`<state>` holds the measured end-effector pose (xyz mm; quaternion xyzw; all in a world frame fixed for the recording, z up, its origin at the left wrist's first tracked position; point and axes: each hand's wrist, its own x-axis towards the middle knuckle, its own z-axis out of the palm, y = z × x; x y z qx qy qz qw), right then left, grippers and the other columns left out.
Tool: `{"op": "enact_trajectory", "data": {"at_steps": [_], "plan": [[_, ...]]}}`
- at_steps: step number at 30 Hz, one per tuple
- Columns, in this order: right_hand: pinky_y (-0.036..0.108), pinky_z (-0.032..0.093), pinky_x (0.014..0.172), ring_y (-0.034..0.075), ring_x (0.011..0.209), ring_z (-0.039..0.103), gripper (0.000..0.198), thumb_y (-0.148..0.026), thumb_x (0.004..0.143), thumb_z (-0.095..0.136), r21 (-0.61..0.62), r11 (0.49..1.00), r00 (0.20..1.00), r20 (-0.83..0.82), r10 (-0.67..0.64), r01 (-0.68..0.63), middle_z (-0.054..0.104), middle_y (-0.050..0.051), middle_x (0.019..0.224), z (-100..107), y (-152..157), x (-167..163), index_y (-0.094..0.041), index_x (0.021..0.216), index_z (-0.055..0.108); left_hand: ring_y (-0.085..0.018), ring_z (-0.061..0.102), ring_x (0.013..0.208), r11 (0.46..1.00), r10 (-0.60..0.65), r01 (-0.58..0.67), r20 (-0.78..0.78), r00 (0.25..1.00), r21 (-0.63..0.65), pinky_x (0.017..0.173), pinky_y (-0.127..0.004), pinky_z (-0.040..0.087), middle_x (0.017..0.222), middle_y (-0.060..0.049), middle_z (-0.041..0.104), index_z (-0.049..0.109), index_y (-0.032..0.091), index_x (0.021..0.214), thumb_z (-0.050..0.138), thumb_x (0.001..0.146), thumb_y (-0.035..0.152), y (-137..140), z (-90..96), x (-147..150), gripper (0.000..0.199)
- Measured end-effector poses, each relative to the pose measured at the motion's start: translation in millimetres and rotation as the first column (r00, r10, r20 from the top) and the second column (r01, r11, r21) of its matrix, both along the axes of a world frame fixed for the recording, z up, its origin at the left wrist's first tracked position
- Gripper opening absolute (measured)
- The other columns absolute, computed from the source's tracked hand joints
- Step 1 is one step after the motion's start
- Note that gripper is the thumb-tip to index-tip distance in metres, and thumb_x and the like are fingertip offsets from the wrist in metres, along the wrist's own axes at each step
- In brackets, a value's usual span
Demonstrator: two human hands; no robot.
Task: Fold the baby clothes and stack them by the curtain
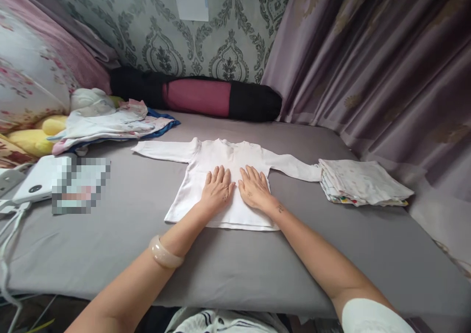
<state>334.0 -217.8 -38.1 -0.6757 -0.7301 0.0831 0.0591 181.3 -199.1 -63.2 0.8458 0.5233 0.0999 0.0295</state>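
A small white long-sleeved shirt (pixel 231 156) lies spread out on the grey sheet, sleeves stretched to both sides and collar away from me. My left hand (pixel 218 188) rests flat on the left part of its front, fingers extended. Close beside it, my right hand (pixel 253 188) presses flat on the right part, fingers a little apart. Neither hand grips anything. The right sleeve's cuff touches a stack of folded clothes (pixel 364 181). My left wrist wears a pale bangle (pixel 165 252).
Loose clothes (pixel 114 122) lie in a heap at the back left near yellow plush toys (pixel 33 139). A white device (pixel 44 178) with cables and a pixelated item (pixel 83 186) sit at left. A black and maroon bolster (pixel 196 97) lines the wall; curtains (pixel 349 58) hang right.
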Motion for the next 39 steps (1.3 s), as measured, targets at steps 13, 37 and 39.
{"op": "enact_trajectory", "data": {"at_steps": [13, 37, 39], "plan": [[0.044, 0.005, 0.119, 0.024, 0.149, 0.008, 0.061, -0.039, 0.100, 0.017, -0.042, 0.991, 0.992, -0.021, -0.127, 0.126, 0.012, 0.012, 0.162, -11, 97, 3, -0.009, 0.153, 0.021, -0.035, 0.021, 0.146, 0.998, -0.009, 0.009, -0.009, 1.000, -0.056, 0.116, -0.057, 0.018, 0.155, -0.023, 0.028, 0.034, 0.005, 0.147, 0.027, 0.098, 0.041, -8, 2.3, 6, 0.061], [0.042, 0.028, 0.100, 0.029, 0.125, 0.038, 0.033, -0.022, 0.094, 0.042, 0.056, 0.961, 0.963, 0.015, -0.271, 0.270, 0.050, 0.013, 0.132, 1, 172, 32, -0.020, 0.122, 0.058, -0.042, 0.010, 0.146, 0.942, 0.264, -0.270, -0.053, 0.963, -0.199, 0.113, -0.062, 0.013, 0.157, -0.027, 0.017, 0.027, 0.008, 0.151, 0.033, 0.088, 0.071, 14, 17.1, -14, 0.089], [0.043, 0.028, 0.100, 0.031, 0.126, 0.038, 0.034, -0.022, 0.093, 0.042, 0.035, 0.951, 0.951, 0.011, -0.307, 0.307, 0.050, 0.014, 0.132, 2, 173, 29, -0.018, 0.124, 0.057, -0.042, 0.010, 0.147, 0.939, 0.264, -0.269, -0.052, 0.963, -0.214, 0.113, -0.063, 0.013, 0.158, -0.027, 0.016, 0.027, 0.008, 0.151, 0.033, 0.088, 0.071, 14, 19.0, -14, 0.090]]}}
